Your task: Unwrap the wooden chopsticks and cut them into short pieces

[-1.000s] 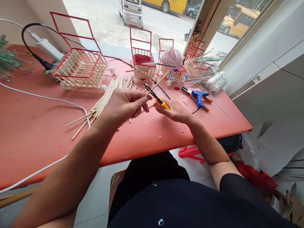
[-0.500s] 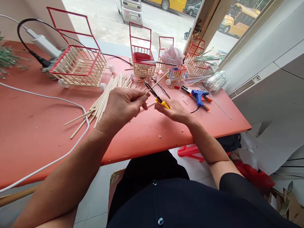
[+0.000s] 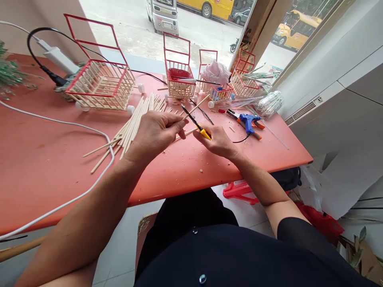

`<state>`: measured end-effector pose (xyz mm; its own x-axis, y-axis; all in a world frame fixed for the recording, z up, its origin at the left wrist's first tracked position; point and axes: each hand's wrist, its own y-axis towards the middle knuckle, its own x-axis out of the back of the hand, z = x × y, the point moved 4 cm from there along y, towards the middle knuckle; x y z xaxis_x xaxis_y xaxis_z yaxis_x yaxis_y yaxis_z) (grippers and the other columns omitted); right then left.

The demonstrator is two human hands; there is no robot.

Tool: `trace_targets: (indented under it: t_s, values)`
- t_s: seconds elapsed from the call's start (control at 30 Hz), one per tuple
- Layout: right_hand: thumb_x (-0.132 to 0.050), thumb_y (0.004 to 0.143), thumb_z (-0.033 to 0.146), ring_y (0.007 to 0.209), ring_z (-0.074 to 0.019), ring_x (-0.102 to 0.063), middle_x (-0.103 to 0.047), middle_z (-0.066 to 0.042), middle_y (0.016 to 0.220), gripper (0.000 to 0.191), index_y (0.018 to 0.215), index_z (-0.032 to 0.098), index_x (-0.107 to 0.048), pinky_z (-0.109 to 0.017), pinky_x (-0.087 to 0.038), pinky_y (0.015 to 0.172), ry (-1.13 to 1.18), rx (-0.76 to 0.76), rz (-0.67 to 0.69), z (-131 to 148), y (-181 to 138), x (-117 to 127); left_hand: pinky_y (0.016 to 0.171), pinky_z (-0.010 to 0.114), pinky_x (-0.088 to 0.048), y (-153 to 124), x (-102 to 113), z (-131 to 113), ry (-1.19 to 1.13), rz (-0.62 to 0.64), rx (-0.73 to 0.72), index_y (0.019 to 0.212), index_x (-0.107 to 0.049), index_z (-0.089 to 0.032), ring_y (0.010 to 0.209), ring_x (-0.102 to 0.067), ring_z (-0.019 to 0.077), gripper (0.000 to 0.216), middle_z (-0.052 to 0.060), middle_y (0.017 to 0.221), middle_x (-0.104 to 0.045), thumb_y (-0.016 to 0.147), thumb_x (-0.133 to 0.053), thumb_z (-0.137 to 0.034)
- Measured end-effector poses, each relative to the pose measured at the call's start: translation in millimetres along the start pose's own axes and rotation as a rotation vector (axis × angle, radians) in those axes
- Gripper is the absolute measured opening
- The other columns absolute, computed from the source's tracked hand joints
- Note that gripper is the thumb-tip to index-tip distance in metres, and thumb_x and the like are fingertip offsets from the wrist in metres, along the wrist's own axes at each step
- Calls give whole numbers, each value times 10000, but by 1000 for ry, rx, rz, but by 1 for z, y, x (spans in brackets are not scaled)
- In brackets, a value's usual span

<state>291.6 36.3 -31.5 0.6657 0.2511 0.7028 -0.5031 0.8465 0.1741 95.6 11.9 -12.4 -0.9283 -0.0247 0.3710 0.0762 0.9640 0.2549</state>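
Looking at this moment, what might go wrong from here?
1. The left hand grips the stick close to the yellow-handled tool in the right hand, so a slip might pinch or nick it.
2. The stick's far end has no hand on it; if the stick were severed, that piece could fly off.

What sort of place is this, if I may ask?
Probably a small craft workspace: the red table holds model carts built of thin sticks, a loose pile of wooden sticks and a blue glue gun.
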Motion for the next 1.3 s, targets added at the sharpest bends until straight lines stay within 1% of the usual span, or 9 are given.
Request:
trace_targets:
  t_s: [0.1,0.23,0.37,0.57,0.77,0.93,1.07,1.17,1.3]
  values:
    - [-490,965,927,680,-133,-386,-415,35,684,735,747,225,-464,-330,-284,684,-27,-11,-32,-1,-1,-1,417,268,-201,2,-1,1,-11,13,6,689,-817,-175,403,-349,96,297,-18,448,-479,902,-729,-363]
    - [-492,953,935,648,-127,-356,-399,38,662,739,721,236,-435,-334,-276,670,-50,-11,-87,-2,-1,-2,430,266,-233,3,-2,1,-27,36,12,668,-797,-175,421,-361,99,306,-6,473,-512,898,-719,-361]
    - [-496,965,919,658,-132,-365,-423,29,663,723,727,242,-408,-330,-282,672,-86,1,-128,-3,-2,-2,430,268,-219,2,-3,2,-38,25,2,675,-797,-185,416,-349,103,324,-12,458,-488,914,-721,-391]
    - [-531,1005,841,665,-141,-376,-457,19,672,656,758,244,-419,-325,-292,673,-143,7,-158,-5,-4,0,439,264,-268,2,-6,-1,-44,27,-7,677,-795,-187,439,-378,106,318,20,526,-592,904,-713,-394]
    - [-539,1056,738,686,-160,-389,-506,4,726,552,829,244,-448,-329,-293,695,-223,-15,-160,-7,0,-1,465,265,-314,3,-4,-1,-28,-12,-10,779,-841,-197,471,-432,123,269,22,579,-649,894,-713,-404]
    - [-473,1097,707,729,-182,-454,-571,-31,803,532,838,243,-465,-331,-328,742,-225,-28,-114,-9,3,-3,494,280,-316,1,-3,-6,48,-23,-38,705,-796,-211,475,-428,135,308,-4,518,-565,920,-686,-402]
    - [-482,1109,663,764,-202,-497,-599,-45,834,483,881,238,-515,-329,-339,760,-238,-28,-118,-8,3,-5,512,282,-340,-1,-1,-11,103,-61,-39,734,-810,-213,484,-463,141,274,-3,541,-614,928,-682,-359]
    - [-478,1104,688,729,-196,-465,-579,-35,788,507,879,236,-528,-332,-318,736,-252,-33,-130,-7,2,-4,519,276,-358,-2,-1,-13,139,-79,-43,719,-805,-210,499,-479,142,288,2,548,-628,942,-683,-345]
    - [-476,1082,736,679,-179,-395,-532,-20,733,552,835,243,-488,-337,-285,702,-256,-42,-150,-7,-1,-1,500,274,-340,-4,-3,-14,141,-69,-42,697,-793,-214,483,-432,141,317,-14,483,-536,961,-677,-344]
